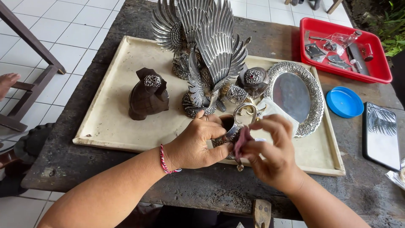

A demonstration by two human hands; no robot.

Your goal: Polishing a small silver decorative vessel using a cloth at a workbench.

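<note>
My left hand (197, 143) grips a small ornate silver vessel (236, 120) with a curved handle, over the front edge of a cream tray (110, 122). My right hand (270, 153) pinches a small pinkish cloth (241, 141) pressed against the vessel's side. A red and white string bracelet circles my left wrist. Much of the vessel is hidden by both hands.
On the tray stand silver winged bird figures (209, 50), a dark wooden stand (147, 95) with a silver piece, a round silver ornament (254, 79) and an oval silver dish (295, 96). A red tray of tools (344, 48), blue lid (344, 101) and dark tablet (382, 135) lie right.
</note>
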